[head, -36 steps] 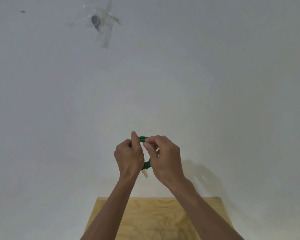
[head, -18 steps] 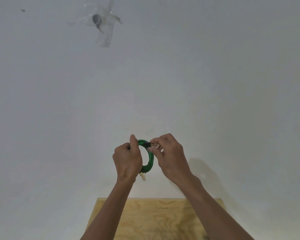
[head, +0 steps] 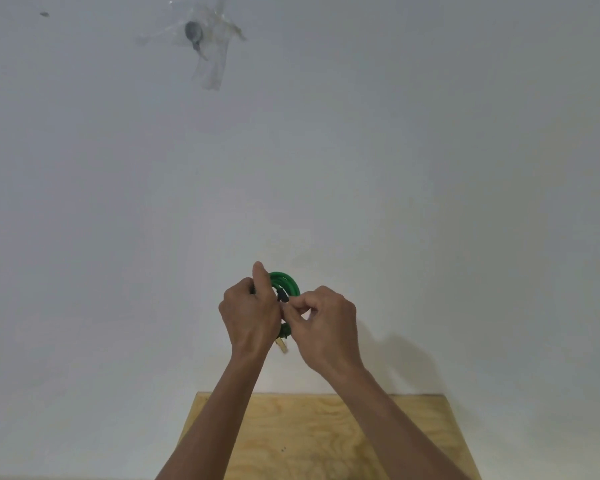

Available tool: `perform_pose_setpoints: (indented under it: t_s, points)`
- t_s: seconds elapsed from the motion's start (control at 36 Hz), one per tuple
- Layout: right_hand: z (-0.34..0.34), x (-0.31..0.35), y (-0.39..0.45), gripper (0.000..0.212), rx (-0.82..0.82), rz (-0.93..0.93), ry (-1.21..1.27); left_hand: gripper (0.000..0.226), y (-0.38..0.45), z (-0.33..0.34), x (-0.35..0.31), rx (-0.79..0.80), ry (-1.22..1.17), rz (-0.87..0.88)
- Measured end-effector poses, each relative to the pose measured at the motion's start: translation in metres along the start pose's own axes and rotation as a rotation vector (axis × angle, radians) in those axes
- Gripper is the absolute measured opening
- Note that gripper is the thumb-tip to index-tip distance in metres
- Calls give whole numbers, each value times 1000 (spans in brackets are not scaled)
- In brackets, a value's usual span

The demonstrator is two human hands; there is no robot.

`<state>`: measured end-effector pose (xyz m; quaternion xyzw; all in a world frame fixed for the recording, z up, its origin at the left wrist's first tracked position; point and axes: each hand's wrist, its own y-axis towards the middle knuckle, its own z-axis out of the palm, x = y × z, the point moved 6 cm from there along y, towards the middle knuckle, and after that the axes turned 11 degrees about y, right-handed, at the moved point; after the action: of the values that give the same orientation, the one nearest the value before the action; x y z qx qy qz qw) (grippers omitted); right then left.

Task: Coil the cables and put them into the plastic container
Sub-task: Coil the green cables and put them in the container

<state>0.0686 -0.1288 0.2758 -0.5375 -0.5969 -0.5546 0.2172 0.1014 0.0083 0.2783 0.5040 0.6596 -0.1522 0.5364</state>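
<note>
Nearest, at six o'clock, a plywood surface (head: 326,441) fills the bottom of the view, bare where it shows, with both forearms rising across it toward the wall. Above it, close to the centre, the left hand (head: 248,315) is closed around the green cable (head: 286,282), thumb upright against the loops, apparently acting as the fixed anchor so the finished turns cannot spring apart. The coil stands roughly upright between the two hands, its arc showing at about twelve o'clock of the left fist, and a pale connector (head: 282,346) pokes out below at six o'clock. The right hand (head: 324,323), just beside and touching the coil at three o'clock, has its fingertips drawn narrow onto a dark end piece (head: 282,295), probably to tuck or wrap the last bit so the bundle holds its shape. The plastic container is not in view, so storing appears to be the remaining step. Farther off, a white wall (head: 430,168) carries a grey object under clear tape (head: 208,60) near eleven o'clock.
</note>
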Motion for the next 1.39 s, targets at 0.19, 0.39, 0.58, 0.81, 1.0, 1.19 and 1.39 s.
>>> perform_pose_setpoints:
  t_s: [0.19,0.39,0.58,0.81,1.0,1.19,1.39]
  points:
    - [3,-4,5,7,31,111,171,62,2,-3,-1,2,-37,43]
    - [5,-7,3,8,-2,120,197,64,4,-5,-4,21,-36,63]
    - [-8,-5,7,32,-124,15,200,63,0,-4,-11,69,-18,132]
    - [-6,-5,5,40,26,-18,162,67,-5,5,-7,184,-49,160]
    - [-6,1,-5,27,-176,-215,-2,65,-9,8,-10,158,32,203]
    - [-1,-1,-10,24,-62,-324,-52,66,-12,5,15,180,34,159]
    - [9,-1,-14,15,-164,-355,-179,70,-17,5,16,220,48,162]
